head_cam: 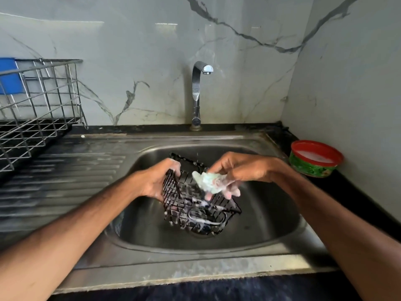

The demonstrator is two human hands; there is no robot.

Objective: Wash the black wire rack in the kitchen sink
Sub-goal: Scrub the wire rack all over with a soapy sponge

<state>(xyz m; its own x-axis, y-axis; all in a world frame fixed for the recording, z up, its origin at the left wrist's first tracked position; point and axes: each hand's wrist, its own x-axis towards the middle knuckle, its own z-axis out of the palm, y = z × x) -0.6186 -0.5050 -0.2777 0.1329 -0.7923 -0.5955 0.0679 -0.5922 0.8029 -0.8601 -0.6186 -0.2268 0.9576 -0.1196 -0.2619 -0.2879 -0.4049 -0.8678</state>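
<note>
We see the rack (195,205) tilted inside the sink (271,224), over the drain, with foam on its wires. Our left hand (156,181) grips its left wall, fingers curled over the top edge. Our right hand (236,170) holds a soapy sponge (208,182) just above the rack. The fingertips are blurred, so we cannot tell if the sponge touches the wires. The tap (198,94) stands behind. A tub (314,159) with white foam sits at the right. A steel drainer (39,105) is cut off at the left edge, and 1 blue thing (8,77) behind it is half hidden.
</note>
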